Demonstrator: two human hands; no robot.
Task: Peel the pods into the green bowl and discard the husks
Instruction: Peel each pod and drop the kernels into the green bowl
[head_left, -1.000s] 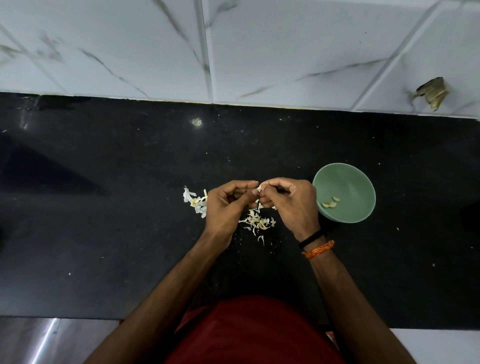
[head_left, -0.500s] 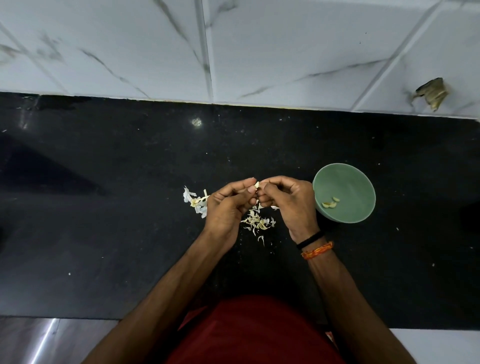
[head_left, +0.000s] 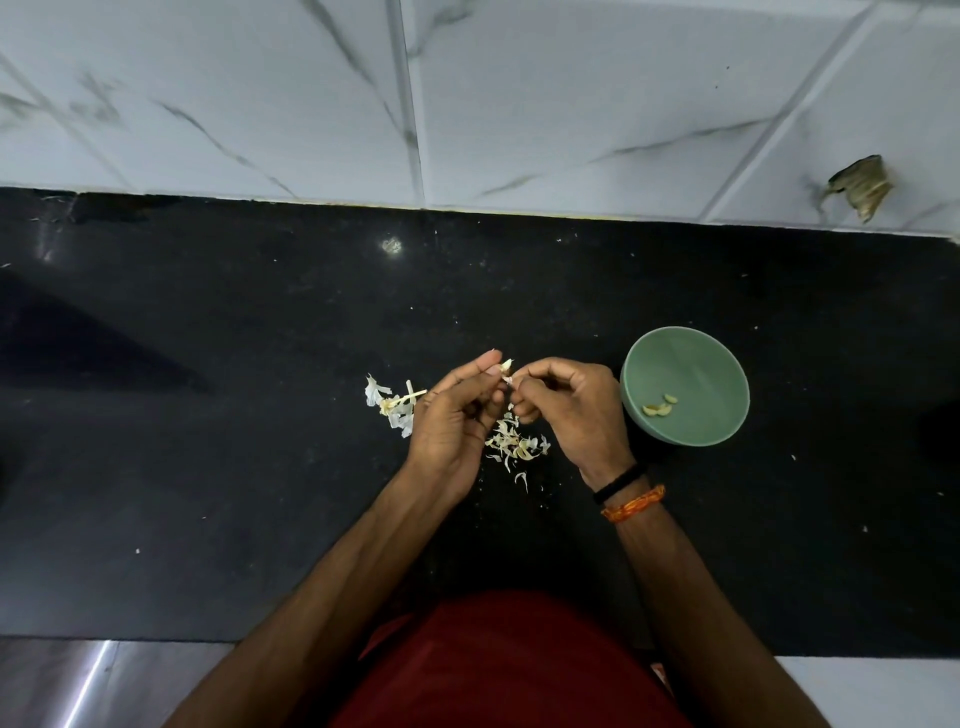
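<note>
A small pale pod (head_left: 506, 367) is pinched between the fingertips of my left hand (head_left: 454, 421) and my right hand (head_left: 569, 413), held a little above the black counter. A loose piece of its white husk sticks out where the fingers meet. The green bowl (head_left: 691, 358) stands just right of my right hand, with three peeled pieces (head_left: 658, 408) at its bottom. Below my hands lies a heap of husks (head_left: 514, 444). A second heap of white husks and stalks (head_left: 392, 405) lies left of my left hand.
The black counter (head_left: 208, 415) runs the full width and ends at a white marble-tiled wall (head_left: 519, 104) behind. A brown scrap (head_left: 860, 187) sticks to the wall at the far right. Small crumbs dot the counter.
Both hands have lifted slightly and my fingertips have shifted on the pod, so more of it shows between them. The bowl and the husk heaps have not moved.
</note>
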